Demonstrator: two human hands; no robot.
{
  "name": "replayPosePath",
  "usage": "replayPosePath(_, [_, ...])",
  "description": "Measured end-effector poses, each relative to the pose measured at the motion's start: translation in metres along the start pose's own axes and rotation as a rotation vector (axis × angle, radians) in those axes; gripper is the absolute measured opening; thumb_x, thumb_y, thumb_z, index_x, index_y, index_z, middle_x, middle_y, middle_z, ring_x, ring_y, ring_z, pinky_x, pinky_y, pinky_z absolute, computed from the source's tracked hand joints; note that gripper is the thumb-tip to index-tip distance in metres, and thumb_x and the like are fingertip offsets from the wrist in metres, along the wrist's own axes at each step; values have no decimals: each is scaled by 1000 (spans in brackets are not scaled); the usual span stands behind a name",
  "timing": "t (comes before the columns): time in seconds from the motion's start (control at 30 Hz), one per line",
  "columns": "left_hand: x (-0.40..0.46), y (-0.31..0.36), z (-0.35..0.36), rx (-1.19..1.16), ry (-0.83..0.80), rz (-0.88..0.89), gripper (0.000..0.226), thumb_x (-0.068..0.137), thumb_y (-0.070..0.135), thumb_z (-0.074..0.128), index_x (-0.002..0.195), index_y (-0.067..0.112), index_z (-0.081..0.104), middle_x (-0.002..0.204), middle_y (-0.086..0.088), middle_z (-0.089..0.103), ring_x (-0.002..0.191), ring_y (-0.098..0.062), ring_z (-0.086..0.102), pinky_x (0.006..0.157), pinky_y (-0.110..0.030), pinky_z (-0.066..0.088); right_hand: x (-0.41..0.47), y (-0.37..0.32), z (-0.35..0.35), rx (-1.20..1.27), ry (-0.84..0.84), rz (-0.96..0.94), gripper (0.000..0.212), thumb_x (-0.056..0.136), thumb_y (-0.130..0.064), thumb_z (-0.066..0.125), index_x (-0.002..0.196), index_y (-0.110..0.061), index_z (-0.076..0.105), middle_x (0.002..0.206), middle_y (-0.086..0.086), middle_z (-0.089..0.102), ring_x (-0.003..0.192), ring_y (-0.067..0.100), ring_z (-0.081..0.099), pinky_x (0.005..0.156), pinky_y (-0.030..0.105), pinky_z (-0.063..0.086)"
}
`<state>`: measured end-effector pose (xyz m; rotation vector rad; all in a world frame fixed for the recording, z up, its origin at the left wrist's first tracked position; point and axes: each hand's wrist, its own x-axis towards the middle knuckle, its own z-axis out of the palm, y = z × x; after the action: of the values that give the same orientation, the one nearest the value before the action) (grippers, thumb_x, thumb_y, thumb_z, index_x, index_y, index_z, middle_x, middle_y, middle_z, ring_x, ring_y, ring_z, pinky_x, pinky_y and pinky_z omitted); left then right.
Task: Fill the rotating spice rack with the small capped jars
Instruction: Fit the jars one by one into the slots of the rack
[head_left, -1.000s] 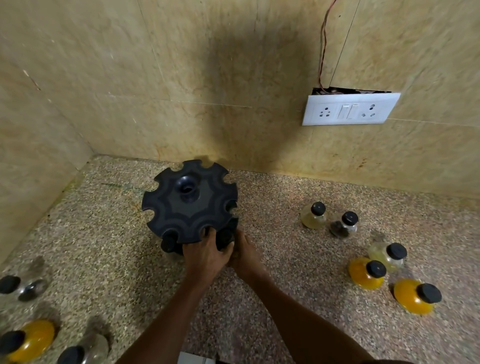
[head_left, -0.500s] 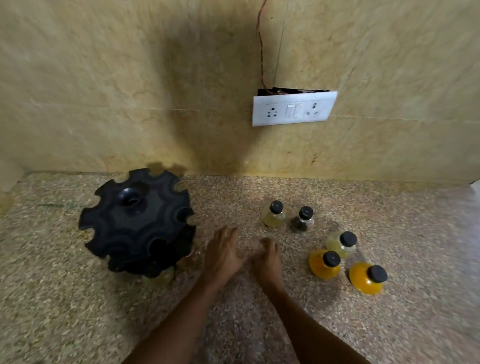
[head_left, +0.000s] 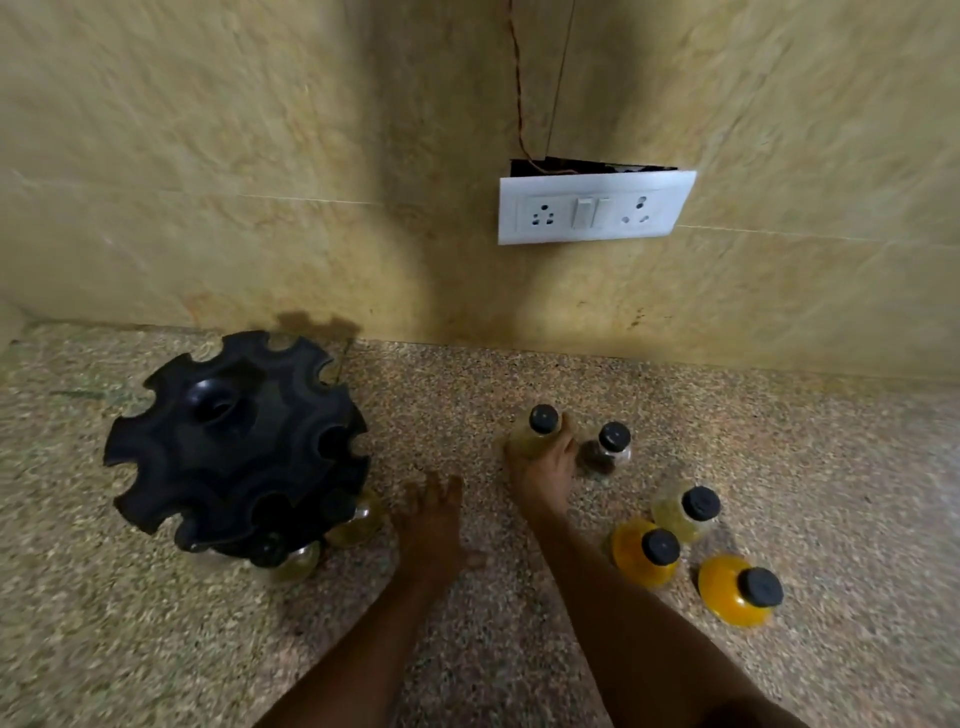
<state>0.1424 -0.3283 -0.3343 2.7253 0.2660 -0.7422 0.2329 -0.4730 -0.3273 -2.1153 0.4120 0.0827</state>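
Pale yellow jar (head_left: 531, 437) in curled right-hand fingers (head_left: 563, 441), left hand (head_left: 434, 525) fingers loosely spread beside rack (head_left: 234, 447)

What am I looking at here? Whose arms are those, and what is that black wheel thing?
The camera sits on a person's head, looking down at a speckled counter, so the arms are theirs. The black wheel is a spice rack with notches round its edge for little jars. Two jars already sit in it at the front. The right hand has its grip round a pale yellow jar with a black cap. The left hand is open and holds nothing. Four more jars wait on the right: a dark one, a pale one and two orange ones. On the wall is a white socket plate.
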Motion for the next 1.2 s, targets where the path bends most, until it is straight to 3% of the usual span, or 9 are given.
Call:
replayPosePath(0.13, [5, 0, 1, -12, -2, -6, 124, 73, 65, 76, 159, 29, -6, 166, -10, -14, 151, -44, -5, 115, -68, 11, 4, -11, 6, -16, 40, 15, 73, 90, -47, 71, 149, -22, 36, 141, 17, 54, 128, 41, 53, 100, 50, 47])
replayPosePath(0.23, [4, -1, -10, -43, 32, 29, 112, 74, 56, 79, 158, 25, 11, 166, -12, 5, 150, -41, 13, 116, -59, 28, -12, -6, 11, -36, 3, -82, 79, 87, -49, 74, 150, -21, 36, 142, 15, 54, 130, 37, 51, 105, 51, 46])
replayPosePath(0.4, [-22, -8, -47, 16, 572, 193, 52, 86, 39, 66, 133, 19, 54, 131, -9, 53, 115, -30, 54, 89, -43, 52, -47, 9, 20, -40, -29, -123, 84, 84, -47, 79, 151, -24, 33, 143, 10, 48, 128, 33, 50, 101, 50, 49])
replayPosePath(0.5, [-27, -27, -73, 55, 712, 161, 39, 84, 34, 65, 118, 16, 59, 113, -8, 54, 103, -29, 54, 78, -42, 52, -68, 10, 25, -32, -54, -143, 83, 84, -45, 80, 151, -24, 34, 142, 8, 48, 126, 31, 53, 95, 44, 50])
replayPosePath(0.6, [-29, -53, -88, 7, 641, -11, 47, 86, 41, 66, 124, 16, 53, 122, -10, 54, 99, -31, 60, 70, -40, 55, -83, 7, 25, -45, -61, -174, 84, 84, -47, 80, 152, -24, 36, 142, 8, 50, 126, 29, 53, 98, 45, 50])
replayPosePath(0.77, [-39, -71, -93, 35, 536, -193, 71, 88, 43, 67, 145, 8, 44, 127, -20, 62, 117, -43, 57, 88, -47, 52, -106, 1, 23, -48, -108, -196, 83, 85, -45, 79, 152, -26, 35, 144, 7, 49, 129, 28, 50, 97, 38, 44])
replayPosePath(0.93, [-53, -68, -91, 36, 527, -200, 48, 81, 24, 76, 122, 4, 62, 98, -20, 68, 90, -41, 65, 68, -42, 51, -119, -1, 24, -60, -122, -272, 86, 82, -42, 83, 152, -24, 37, 144, 3, 49, 128, 26, 53, 100, 41, 50])
replayPosePath(1.1, [-65, -85, -61, 40, 509, -129, 81, 81, 31, 76, 149, 7, 41, 131, -23, 60, 115, -44, 59, 87, -49, 56, -130, -9, 26, -34, -342, -374, 86, 85, -40, 81, 156, -28, 33, 144, -1, 47, 125, 19, 54, 102, 35, 50])
replayPosePath(1.2, [-81, -88, -43, -16, 515, -70, 84, 73, 22, 82, 147, 7, 45, 125, -24, 64, 110, -44, 63, 82, -49, 58, -136, -13, 33, -70, -492, -471, 83, 86, -45, 78, 155, -30, 35, 144, -4, 47, 123, 10, 54, 100, 28, 50])
